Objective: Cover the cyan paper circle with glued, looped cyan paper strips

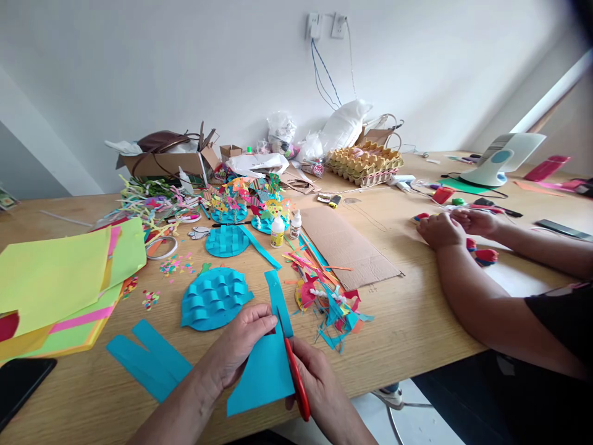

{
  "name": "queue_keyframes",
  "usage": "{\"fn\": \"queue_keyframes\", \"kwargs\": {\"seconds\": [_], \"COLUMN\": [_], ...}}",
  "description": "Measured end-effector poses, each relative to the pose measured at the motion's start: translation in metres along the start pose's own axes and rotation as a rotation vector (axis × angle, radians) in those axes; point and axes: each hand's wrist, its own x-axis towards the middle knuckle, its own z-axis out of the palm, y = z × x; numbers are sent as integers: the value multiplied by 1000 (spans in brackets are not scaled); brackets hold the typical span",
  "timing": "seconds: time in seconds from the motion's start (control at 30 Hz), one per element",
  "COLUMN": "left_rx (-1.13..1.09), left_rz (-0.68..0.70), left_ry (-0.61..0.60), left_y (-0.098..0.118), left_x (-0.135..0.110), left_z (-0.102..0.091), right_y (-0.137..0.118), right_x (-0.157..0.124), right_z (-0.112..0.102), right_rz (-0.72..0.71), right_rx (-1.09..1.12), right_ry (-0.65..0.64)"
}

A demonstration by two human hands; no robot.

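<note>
A piece of blue paper (263,372) is pinched in my left hand (245,334), thumb on top along its upper edge. My right hand (317,377) grips red-handled scissors (299,386), whose blades lie across the paper. A narrow blue strip (280,300) stands up beside the blades, partly separated from the larger piece. Just beyond my left hand lies a blue paper fish shape (217,300) with raised woven strips. Cut blue strips (151,358) rest on the table left of my forearm.
Paper scraps (340,312) and a cardboard sheet (347,247) lie to the right. Glue bottles (277,233) stand beyond the fish. Coloured paper sheets (55,266) and a black phone (23,386) are at left. A co-worker's hands (442,232) work at right, near egg trays (365,162).
</note>
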Motion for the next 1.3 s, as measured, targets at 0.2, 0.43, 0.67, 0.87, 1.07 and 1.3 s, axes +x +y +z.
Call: {"fn": "queue_keyframes", "kwargs": {"seconds": [0.2,0.43,0.67,0.87,1.07,1.3], "left_rx": [62,64,24,-37,-45,4], "left_rz": [1,-10,-33,-64,-73,-59], "left_ry": [61,65,49,-12,-32,-7], "left_y": [1,-1,-4,-8,-8,-10], "left_x": [1,2,3,2,2,3], "left_z": [2,3,1,3,4,3], "right_y": [3,8,7,0,2,8], "right_x": [-1,0,1,0,0,2], "right_z": [1,0,0,-3,-3,-1], "right_rz": [8,-29,33,-62,-90,-52], "right_rx": [-6,-67,-19,-30,-58,-34], "right_ry": [17,55,23,32,80,75]}}
